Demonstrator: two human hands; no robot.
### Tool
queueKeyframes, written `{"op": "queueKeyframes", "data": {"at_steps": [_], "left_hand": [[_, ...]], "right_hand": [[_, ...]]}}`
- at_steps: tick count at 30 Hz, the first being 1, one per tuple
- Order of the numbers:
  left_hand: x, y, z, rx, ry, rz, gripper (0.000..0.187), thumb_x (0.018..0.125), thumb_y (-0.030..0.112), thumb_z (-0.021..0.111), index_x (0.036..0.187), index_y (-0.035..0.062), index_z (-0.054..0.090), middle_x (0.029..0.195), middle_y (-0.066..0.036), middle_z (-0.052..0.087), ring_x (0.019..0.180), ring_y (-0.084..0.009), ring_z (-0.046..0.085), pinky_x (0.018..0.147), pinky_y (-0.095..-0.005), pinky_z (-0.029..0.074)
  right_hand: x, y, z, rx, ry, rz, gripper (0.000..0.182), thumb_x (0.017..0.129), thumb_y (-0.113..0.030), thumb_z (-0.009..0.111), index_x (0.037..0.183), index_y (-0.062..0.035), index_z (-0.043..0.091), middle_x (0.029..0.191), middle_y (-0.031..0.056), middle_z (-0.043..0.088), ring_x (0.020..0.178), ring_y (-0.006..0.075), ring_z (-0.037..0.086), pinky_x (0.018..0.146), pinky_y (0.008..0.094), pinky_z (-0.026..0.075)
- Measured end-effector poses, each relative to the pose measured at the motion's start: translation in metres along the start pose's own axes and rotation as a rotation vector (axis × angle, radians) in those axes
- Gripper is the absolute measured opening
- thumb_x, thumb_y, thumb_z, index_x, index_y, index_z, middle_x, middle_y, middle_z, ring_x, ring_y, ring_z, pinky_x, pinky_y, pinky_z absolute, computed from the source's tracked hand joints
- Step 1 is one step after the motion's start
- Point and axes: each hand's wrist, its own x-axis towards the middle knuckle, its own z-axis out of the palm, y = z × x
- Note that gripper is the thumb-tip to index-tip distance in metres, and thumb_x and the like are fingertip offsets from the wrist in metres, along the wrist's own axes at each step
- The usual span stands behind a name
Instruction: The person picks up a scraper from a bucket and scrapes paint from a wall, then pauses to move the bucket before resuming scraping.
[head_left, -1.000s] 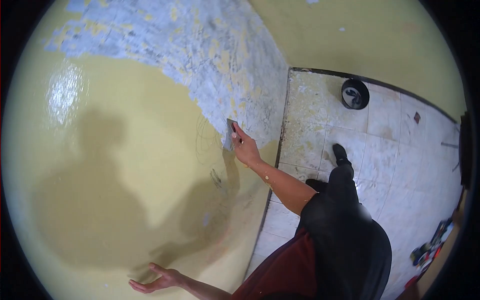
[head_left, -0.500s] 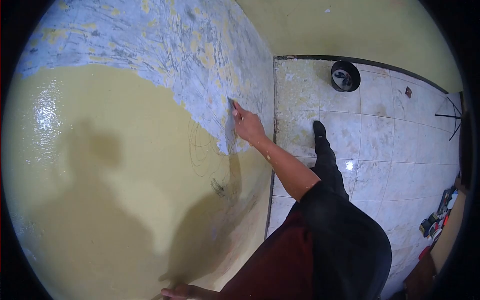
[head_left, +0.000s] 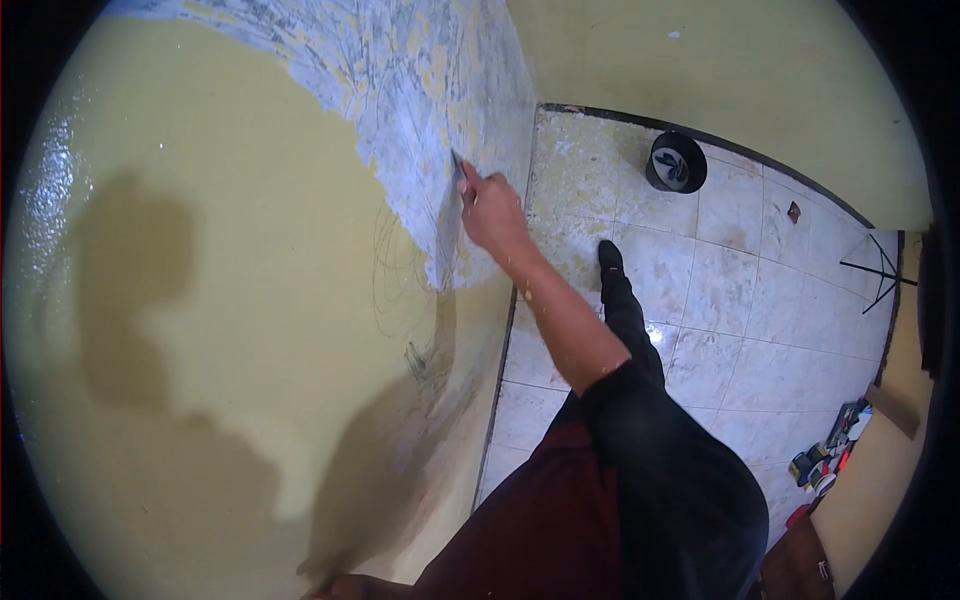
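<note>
My right hand (head_left: 493, 215) is closed around a scraper, its thin dark blade (head_left: 456, 160) against the wall near the corner. Under the blade the wall is a stripped grey-white patch (head_left: 400, 120) with dark scratches and leftover yellow flecks. Below and left of it spreads intact, glossy yellow paint (head_left: 240, 300), with thin scribbled loops drawn near the patch's edge. At the bottom edge of the view, close to the lower wall, my left hand (head_left: 345, 587) shows only in part; its fingers are mostly cut off.
A black bucket (head_left: 677, 163) with pale liquid and dark items inside stands on the tiled floor (head_left: 740, 290). Paint flakes (head_left: 570, 170) litter the corner. A black tripod-like stand (head_left: 880, 273) and a cluster of tools (head_left: 830, 450) lie farther right. My shoe (head_left: 610, 256) is beside the wall.
The view has shifted, so the stripped patch sits higher in the picture. My right hand with the scraper has moved upward in view, the blade still at the wall. My left hand shows less.
</note>
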Motion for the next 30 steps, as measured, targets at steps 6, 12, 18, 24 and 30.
{"op": "queueKeyframes", "data": {"at_steps": [6, 12, 18, 24, 30], "left_hand": [[-0.009, -0.001, -0.008, 0.005, -0.006, -0.043, 0.079, 0.096, 0.064, 0.048, 0.148, 0.0048, 0.043, 0.158, -0.022, 0.026, 0.146, -0.0357, 0.022, 0.114, -0.0606, 0.020], [-0.006, -0.013, -0.013, -0.014, 0.012, -0.046, 0.080, 0.096, 0.065, 0.049, 0.148, 0.0049, 0.043, 0.157, -0.021, 0.026, 0.145, -0.0359, 0.022, 0.113, -0.0606, 0.020], [-0.011, -0.030, -0.020, -0.027, -0.003, -0.058, 0.080, 0.095, 0.065, 0.049, 0.148, 0.0050, 0.043, 0.156, -0.021, 0.027, 0.145, -0.0361, 0.023, 0.113, -0.0607, 0.021], [-0.015, -0.032, -0.006, -0.044, 0.032, -0.108, 0.081, 0.095, 0.066, 0.050, 0.147, 0.0051, 0.044, 0.156, -0.021, 0.027, 0.144, -0.0363, 0.023, 0.112, -0.0607, 0.021], [-0.021, -0.025, 0.008, -0.060, 0.031, -0.125, 0.081, 0.094, 0.066, 0.051, 0.147, 0.0052, 0.044, 0.155, -0.021, 0.028, 0.143, -0.0364, 0.024, 0.112, -0.0607, 0.022]], "right_hand": [[-0.026, -0.004, -0.013, -0.094, -0.149, -0.122, 0.037, 0.100, -0.021, 0.055, 0.134, -0.0088, 0.062, 0.088, 0.0298, 0.067, 0.082, 0.0477, 0.067, 0.076, 0.0534, 0.053], [-0.037, -0.023, -0.026, -0.166, -0.287, -0.044, 0.027, 0.096, -0.015, 0.053, 0.113, 0.0003, 0.065, 0.090, 0.0285, 0.070, 0.089, 0.0443, 0.070, 0.080, 0.0505, 0.057], [-0.034, -0.019, -0.016, -0.306, -0.239, -0.206, 0.023, 0.087, -0.005, 0.055, 0.106, 0.0075, 0.060, 0.090, 0.0310, 0.070, 0.088, 0.0476, 0.070, 0.080, 0.0516, 0.057], [-0.027, -0.034, -0.034, -0.199, -0.187, -0.074, 0.026, 0.091, -0.011, 0.055, 0.113, 0.0044, 0.053, 0.091, 0.0272, 0.071, 0.088, 0.0450, 0.070, 0.077, 0.0525, 0.057], [-0.046, -0.030, 0.002, 0.070, 0.099, -0.135, 0.015, 0.098, -0.010, 0.051, 0.102, 0.0033, 0.047, 0.069, 0.0301, 0.064, 0.064, 0.0508, 0.064, 0.063, 0.0603, 0.050]]}}
